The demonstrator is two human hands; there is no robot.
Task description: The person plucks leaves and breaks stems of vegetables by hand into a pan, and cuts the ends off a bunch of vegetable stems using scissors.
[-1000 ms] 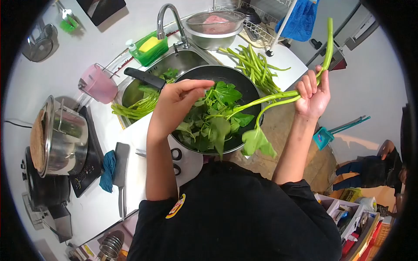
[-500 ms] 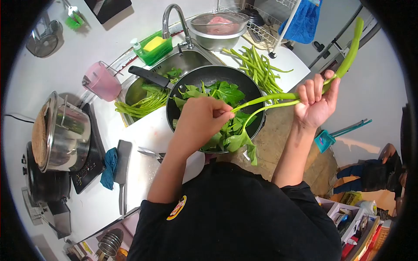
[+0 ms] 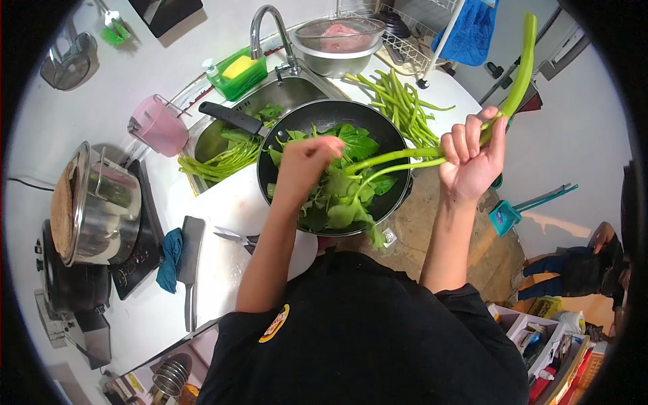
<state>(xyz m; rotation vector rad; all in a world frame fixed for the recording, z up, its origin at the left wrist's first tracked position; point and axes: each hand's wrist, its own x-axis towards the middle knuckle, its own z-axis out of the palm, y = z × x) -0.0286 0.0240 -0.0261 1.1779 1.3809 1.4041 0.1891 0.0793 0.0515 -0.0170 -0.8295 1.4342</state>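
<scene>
My right hand [image 3: 474, 152] is wrapped round a long green stem [image 3: 521, 74]; its thick end points up and right, and its thinner branches reach left over the pan. Over the left part of the black pan [image 3: 399, 202] is my left hand [image 3: 307, 162], its fingers drawn together; whether they pinch anything is too small to tell. Green leaves [image 3: 344, 209] fill much of the pan, some of them hanging over its near rim. More greens [image 3: 223, 162] lie in the sink, left of the pan. Behind and right of it, a bundle of bare stems [image 3: 405, 111] rests on the counter.
A cleaver [image 3: 191, 253], scissors [image 3: 233, 236] and a blue cloth [image 3: 170, 260] lie at the left. Beyond them stands a steel pot [image 3: 111, 206]. The faucet [image 3: 273, 34] and a bowl of meat [image 3: 337, 61] are behind. Another person [image 3: 574, 273] stands at the right.
My left hand went from spread fingers to a pinch at the stem, then moved back up and left. My right hand, with the stem, shifted right and then back left.
</scene>
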